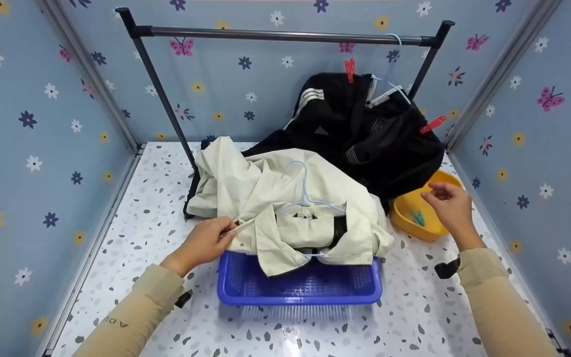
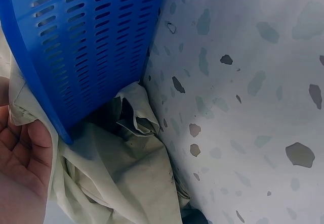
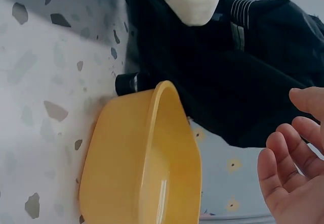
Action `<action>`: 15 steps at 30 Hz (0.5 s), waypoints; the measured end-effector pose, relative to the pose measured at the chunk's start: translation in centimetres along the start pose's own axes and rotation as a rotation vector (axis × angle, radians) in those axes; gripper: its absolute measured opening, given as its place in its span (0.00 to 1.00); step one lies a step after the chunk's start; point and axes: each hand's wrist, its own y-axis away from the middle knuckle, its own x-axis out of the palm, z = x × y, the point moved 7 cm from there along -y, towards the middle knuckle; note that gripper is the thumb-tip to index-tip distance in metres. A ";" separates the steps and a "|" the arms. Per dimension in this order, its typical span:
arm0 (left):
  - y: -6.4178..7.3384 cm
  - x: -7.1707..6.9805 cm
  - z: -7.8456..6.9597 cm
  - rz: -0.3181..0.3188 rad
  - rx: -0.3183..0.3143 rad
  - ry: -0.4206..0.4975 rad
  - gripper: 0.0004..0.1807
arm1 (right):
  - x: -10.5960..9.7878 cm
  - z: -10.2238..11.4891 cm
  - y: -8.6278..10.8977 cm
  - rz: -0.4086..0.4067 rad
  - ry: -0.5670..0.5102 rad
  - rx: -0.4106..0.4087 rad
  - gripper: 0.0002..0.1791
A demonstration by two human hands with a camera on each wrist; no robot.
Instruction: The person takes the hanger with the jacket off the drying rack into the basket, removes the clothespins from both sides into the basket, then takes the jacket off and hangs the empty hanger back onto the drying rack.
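A pale beige jacket lies spread over the blue plastic basket, collar toward me. A light blue hanger sits in its neck, hook uppermost on the cloth. My left hand pinches the jacket's edge at the left, beside the basket rim; the left wrist view shows fingers curled behind the cloth. Over the yellow basin hovers my right hand, its fingers loosely bent and holding nothing. Small green items lie in that basin, too small to tell exactly.
A dark metal rack spans the back. From its right end hangs a black jacket on a blue hanger, with a red clothespin at one shoulder and another red clothespin at the other. Patterned walls enclose the speckled table.
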 end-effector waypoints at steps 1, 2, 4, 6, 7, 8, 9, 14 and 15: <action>0.0 0.0 0.0 0.000 0.001 -0.003 0.05 | 0.1 0.3 0.1 0.004 0.000 -0.006 0.21; 0.0 0.0 0.0 0.001 0.001 -0.004 0.05 | 0.3 0.7 0.2 0.010 -0.001 -0.011 0.21; 0.0 -0.1 0.0 0.001 0.000 -0.007 0.05 | 0.6 1.3 0.4 0.021 -0.004 -0.023 0.21; 0.0 -0.1 0.0 0.006 -0.005 -0.003 0.05 | 0.9 2.1 0.5 0.032 -0.013 -0.043 0.21; 0.0 -0.1 -0.1 0.009 -0.009 -0.002 0.05 | 1.1 2.4 0.5 0.038 -0.018 -0.055 0.21; 0.0 -0.1 -0.1 0.013 -0.013 -0.001 0.05 | 1.3 2.8 0.6 0.045 -0.026 -0.066 0.21; -0.1 -0.1 -0.1 0.016 -0.016 0.000 0.04 | 1.5 3.2 0.7 0.051 -0.033 -0.078 0.21; -0.1 0.0 -0.1 0.023 -0.026 0.003 0.04 | 2.5 5.0 1.1 0.075 -0.029 -0.131 0.20; 0.0 0.0 -0.1 0.022 -0.025 0.002 0.04 | 2.7 5.3 1.2 0.078 -0.024 -0.142 0.19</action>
